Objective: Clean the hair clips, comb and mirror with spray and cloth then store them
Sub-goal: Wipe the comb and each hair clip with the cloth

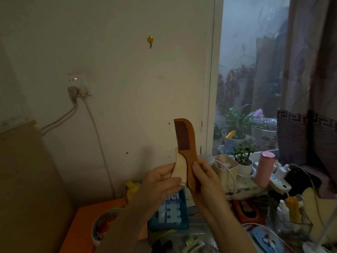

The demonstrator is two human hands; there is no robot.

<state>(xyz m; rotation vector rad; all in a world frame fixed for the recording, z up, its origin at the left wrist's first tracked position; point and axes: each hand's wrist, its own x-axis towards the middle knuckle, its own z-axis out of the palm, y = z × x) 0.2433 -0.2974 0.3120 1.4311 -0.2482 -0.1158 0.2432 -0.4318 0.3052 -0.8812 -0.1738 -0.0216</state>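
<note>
A brown wooden comb [187,143] stands upright in front of the wall, teeth facing left. My right hand [204,179] grips its handle from the right. My left hand [160,181] holds a small cream cloth [179,167] pressed against the left side of the handle, just below the teeth. Hair clips lie low on the table: a pale claw clip [192,242] and a dark one [165,244] beside it. A yellow clip [132,190] sits behind my left wrist. I see neither a spray bottle nor a mirror that I can be sure of.
An orange table [76,227] carries a round bowl [99,225] and a blue box [169,212]. By the window stand a cream organiser [228,165], a potted plant [243,161], a pink cylinder [264,168], a power strip [279,183], small bottles [290,209] and cables. Wall plugs [78,90] trail cords down.
</note>
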